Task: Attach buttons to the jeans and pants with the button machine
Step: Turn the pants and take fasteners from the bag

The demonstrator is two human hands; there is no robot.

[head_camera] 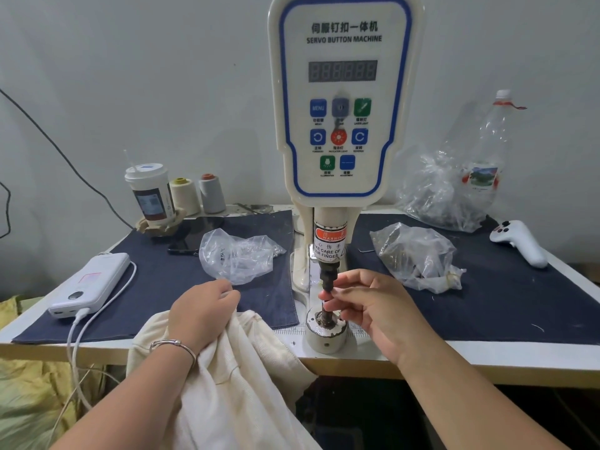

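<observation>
Two hands work at the centre of the frame under the button machine (342, 102). Cream pants (227, 378) hang over the near table edge at lower centre, their top bunched beside the machine's round lower die (326, 332). Left hand (203, 315), a bracelet on its wrist, grips the bunched cloth with curled fingers. Right hand (367, 306) pinches at the dark upper punch (328, 277) with thumb and fingertips; whether a button sits between them I cannot tell. Either side of the machine lie clear plastic bags (238, 258) on dark blue denim mats (181, 280). At left sits a white power bank (92, 285) with its cable; upper left, a lidded cup (151, 193) and two thread cones (198, 194); at right, a white controller (519, 241) and a crumpled plastic bottle (487, 147)
</observation>
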